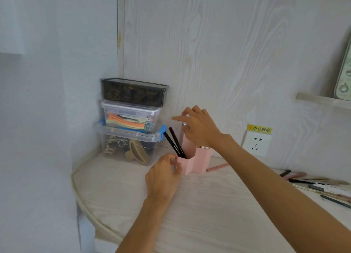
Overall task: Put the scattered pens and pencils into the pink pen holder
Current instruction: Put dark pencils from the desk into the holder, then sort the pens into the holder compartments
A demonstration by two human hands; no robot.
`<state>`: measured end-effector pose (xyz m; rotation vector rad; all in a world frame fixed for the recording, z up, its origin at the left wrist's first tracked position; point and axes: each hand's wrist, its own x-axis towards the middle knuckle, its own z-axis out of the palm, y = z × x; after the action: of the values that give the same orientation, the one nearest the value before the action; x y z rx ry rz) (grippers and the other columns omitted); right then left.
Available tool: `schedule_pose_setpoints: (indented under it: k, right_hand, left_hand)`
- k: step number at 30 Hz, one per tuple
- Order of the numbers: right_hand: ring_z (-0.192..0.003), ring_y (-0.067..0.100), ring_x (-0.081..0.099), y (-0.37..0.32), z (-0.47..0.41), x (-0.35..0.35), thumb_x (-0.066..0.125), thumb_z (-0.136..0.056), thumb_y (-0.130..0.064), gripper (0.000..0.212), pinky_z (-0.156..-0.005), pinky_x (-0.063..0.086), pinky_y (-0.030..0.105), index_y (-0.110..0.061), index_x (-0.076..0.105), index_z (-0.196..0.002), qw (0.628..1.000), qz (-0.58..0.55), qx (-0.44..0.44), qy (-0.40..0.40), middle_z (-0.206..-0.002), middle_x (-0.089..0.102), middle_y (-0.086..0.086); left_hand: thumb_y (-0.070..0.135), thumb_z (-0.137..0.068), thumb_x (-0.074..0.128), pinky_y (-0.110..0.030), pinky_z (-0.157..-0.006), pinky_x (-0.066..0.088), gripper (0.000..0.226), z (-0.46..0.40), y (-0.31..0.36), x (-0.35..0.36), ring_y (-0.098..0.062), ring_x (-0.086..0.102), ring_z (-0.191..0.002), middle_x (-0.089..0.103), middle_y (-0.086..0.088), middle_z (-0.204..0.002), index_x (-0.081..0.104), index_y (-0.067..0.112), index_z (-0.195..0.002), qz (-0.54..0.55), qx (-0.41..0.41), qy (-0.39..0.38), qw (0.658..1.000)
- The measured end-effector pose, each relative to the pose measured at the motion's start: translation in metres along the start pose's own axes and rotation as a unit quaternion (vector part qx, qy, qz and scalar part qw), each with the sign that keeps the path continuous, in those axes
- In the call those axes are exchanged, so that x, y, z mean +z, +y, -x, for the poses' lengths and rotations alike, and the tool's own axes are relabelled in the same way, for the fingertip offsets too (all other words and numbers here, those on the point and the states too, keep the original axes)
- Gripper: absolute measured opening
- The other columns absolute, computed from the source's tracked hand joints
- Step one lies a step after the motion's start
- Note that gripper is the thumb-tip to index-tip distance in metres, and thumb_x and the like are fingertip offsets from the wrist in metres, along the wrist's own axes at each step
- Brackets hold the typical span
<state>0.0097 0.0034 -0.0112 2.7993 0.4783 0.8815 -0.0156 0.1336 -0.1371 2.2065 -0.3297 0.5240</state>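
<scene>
The pink pen holder stood on the tabletop beside stacked boxes. The left hand had its fingers curled against the holder's front wall. The right hand pinched a pen above the tallest compartment.

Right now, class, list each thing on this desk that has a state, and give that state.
pink pen holder: upright, partly filled
black pens: standing tilted in holder
pink pen: lying on desk
scattered pens: lying loose
stacked boxes: lids on
left hand: steadying holder
right hand: closed over holder
</scene>
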Motion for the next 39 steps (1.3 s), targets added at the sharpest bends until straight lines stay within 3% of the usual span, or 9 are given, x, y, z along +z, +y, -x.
schedule_pose_setpoints:
  k: [10, 13, 17, 19, 23, 26, 29, 33, 39]
  right_hand:
    - [-0.098, 0.009, 0.051, 0.057, 0.105, 0.004, 0.043, -0.086, 0.006, 0.046, -0.076, 0.036, 0.012, -0.027, 0.063, -0.112, 0.934, -0.23, 0.194, 0.193, -0.107, 0.063, -0.007]
    - [-0.101, 0.012, 0.052, 0.069, 0.127, 0.021, 0.042, -0.088, 0.003, 0.043, -0.077, 0.041, 0.018, -0.027, 0.062, -0.112, 0.94, -0.212, 0.229, 0.138, -0.109, 0.065, -0.005]
    - [-0.137, 0.022, 0.03, 0.083, 0.156, 0.055, 0.035, -0.097, -0.011, 0.044, -0.111, 0.029, 0.037, -0.016, 0.036, -0.14, 0.943, -0.158, 0.255, -0.142, -0.148, 0.037, 0.004]
    - [-0.143, 0.018, 0.019, 0.083, 0.167, 0.065, 0.029, -0.099, -0.018, 0.047, -0.117, 0.019, 0.037, -0.016, 0.023, -0.146, 0.93, -0.155, 0.258, -0.209, -0.156, 0.022, 0.002]
    - [-0.136, 0.02, 0.031, 0.08, 0.177, 0.063, 0.035, -0.096, -0.014, 0.044, -0.113, 0.023, 0.034, -0.02, 0.038, -0.139, 0.94, -0.192, 0.236, -0.153, -0.148, 0.036, 0.0]
    - [-0.131, 0.019, 0.035, 0.086, 0.194, 0.051, 0.041, -0.092, -0.008, 0.043, -0.11, 0.024, 0.029, -0.024, 0.049, -0.131, 0.936, -0.246, 0.221, -0.12, -0.14, 0.046, -0.002]
    - [-0.139, 0.021, 0.026, 0.104, 0.214, 0.046, 0.044, -0.093, -0.016, 0.046, -0.114, 0.016, 0.034, -0.026, 0.041, -0.137, 0.927, -0.173, 0.326, -0.063, -0.147, 0.038, 0.002]
    - [-0.144, 0.031, 0.008, 0.116, 0.226, 0.045, 0.03, -0.097, -0.03, 0.051, -0.117, 0.006, 0.048, -0.014, 0.02, -0.145, 0.857, -0.066, 0.484, -0.164, -0.154, 0.017, 0.014]
    - [-0.126, 0.026, 0.04, 0.099, 0.212, 0.052, 0.033, -0.097, -0.023, 0.034, -0.107, 0.03, 0.037, -0.01, 0.047, -0.125, 0.912, -0.135, 0.367, -0.125, -0.126, 0.051, 0.01]
  left_hand:
    - [0.032, -0.086, 0.06, -0.022, -0.063, 0.044, 0.014, 0.004, 0.006, 0.006, -0.01, 0.056, -0.076, 0.065, 0.007, -0.097, 0.062, 0.029, -0.099, -0.066, 0.101, -0.019, 0.992]
    - [0.032, -0.085, 0.061, -0.019, -0.064, 0.042, 0.012, 0.004, 0.013, 0.007, -0.007, 0.053, -0.075, 0.066, 0.009, -0.095, 0.064, 0.029, -0.097, -0.077, 0.12, -0.023, 0.989]
    - [0.034, -0.089, 0.057, -0.019, -0.068, 0.045, 0.016, 0.009, 0.034, 0.019, -0.007, 0.059, -0.08, 0.067, 0.01, -0.098, 0.066, 0.031, -0.102, -0.094, 0.177, -0.068, 0.977]
    - [0.034, -0.093, 0.051, -0.019, -0.071, 0.044, 0.023, 0.011, 0.043, 0.029, -0.011, 0.06, -0.088, 0.065, 0.007, -0.106, 0.063, 0.031, -0.111, -0.1, 0.194, -0.1, 0.971]
    - [0.033, -0.096, 0.045, -0.029, -0.087, 0.049, 0.034, 0.011, 0.054, 0.046, -0.014, 0.056, -0.109, 0.055, 0.005, -0.127, 0.055, 0.024, -0.127, -0.12, 0.208, -0.144, 0.96]
    - [0.035, -0.096, 0.044, -0.03, -0.078, 0.051, 0.029, 0.013, 0.059, 0.056, -0.012, 0.058, -0.098, 0.057, 0.008, -0.118, 0.064, 0.024, -0.115, -0.152, 0.196, -0.142, 0.958]
    - [0.035, -0.095, 0.049, -0.024, -0.07, 0.048, 0.024, 0.015, 0.058, 0.058, -0.008, 0.058, -0.092, 0.063, 0.011, -0.109, 0.068, 0.029, -0.108, -0.125, 0.181, -0.131, 0.967]
    - [0.035, -0.09, 0.057, -0.015, -0.064, 0.044, 0.017, 0.019, 0.06, 0.048, 0.0, 0.055, -0.079, 0.065, 0.012, -0.101, 0.068, 0.032, -0.104, -0.047, 0.158, -0.097, 0.982]
    - [0.044, -0.081, 0.06, -0.011, -0.058, 0.043, 0.026, 0.009, 0.093, -0.002, 0.005, 0.062, -0.076, 0.068, 0.019, -0.087, 0.067, 0.032, -0.103, 0.135, 0.167, 0.081, 0.973]
